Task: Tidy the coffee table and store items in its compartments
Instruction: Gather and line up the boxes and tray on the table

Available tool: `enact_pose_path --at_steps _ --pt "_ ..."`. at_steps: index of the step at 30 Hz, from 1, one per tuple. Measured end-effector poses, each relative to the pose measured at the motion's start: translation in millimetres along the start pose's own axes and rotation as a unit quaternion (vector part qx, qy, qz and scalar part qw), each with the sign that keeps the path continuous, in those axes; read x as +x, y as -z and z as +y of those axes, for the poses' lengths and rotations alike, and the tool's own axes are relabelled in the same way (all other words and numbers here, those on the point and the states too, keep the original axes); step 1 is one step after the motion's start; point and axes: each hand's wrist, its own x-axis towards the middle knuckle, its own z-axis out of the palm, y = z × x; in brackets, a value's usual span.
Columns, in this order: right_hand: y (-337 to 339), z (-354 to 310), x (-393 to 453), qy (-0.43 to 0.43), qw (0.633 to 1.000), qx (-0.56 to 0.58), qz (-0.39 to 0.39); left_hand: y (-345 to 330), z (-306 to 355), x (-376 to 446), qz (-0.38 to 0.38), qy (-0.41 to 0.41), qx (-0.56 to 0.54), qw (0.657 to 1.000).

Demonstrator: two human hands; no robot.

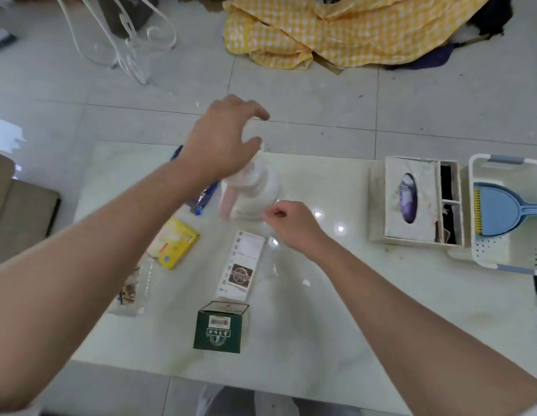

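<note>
A white pump bottle [255, 190] stands upright near the middle of the pale counter [321, 310], blurred in this view. It looks like rigid plastic, probably smooth and light, and top-heavy at the pump; the body seems the safer place to hold. The left hand [222, 139] reaches in from above, fingers curled around the pump top. The right hand [286, 223] sits low beside the bottle's base, fingers pinched together; whether it holds anything is unclear.

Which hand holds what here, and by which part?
Left hand grips the white pump bottle at its top. Right hand is curled by the bottle's base; contact unclear.
</note>
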Motion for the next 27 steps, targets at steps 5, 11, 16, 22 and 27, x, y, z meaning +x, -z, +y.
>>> enact_pose_path --at_steps 5,11,16,22,27 --pt "-76 -39 21 -0.120 0.980 0.146 -0.061 -9 -57 -12 -0.216 0.019 -0.005 0.976" --pt "-95 -43 30 -0.113 0.956 0.272 -0.003 -39 -69 -11 -0.179 -0.022 -0.025 0.983" --pt "-62 -18 19 -0.088 0.959 0.269 0.006 -58 -48 3 -0.180 -0.022 -0.039 0.983" --pt "-9 15 14 -0.110 0.952 0.284 0.018 -77 4 18 -0.156 -0.026 -0.061 0.986" --pt "39 49 4 -0.111 0.942 0.309 0.065 -105 60 33 -0.174 -0.075 -0.071 0.979"
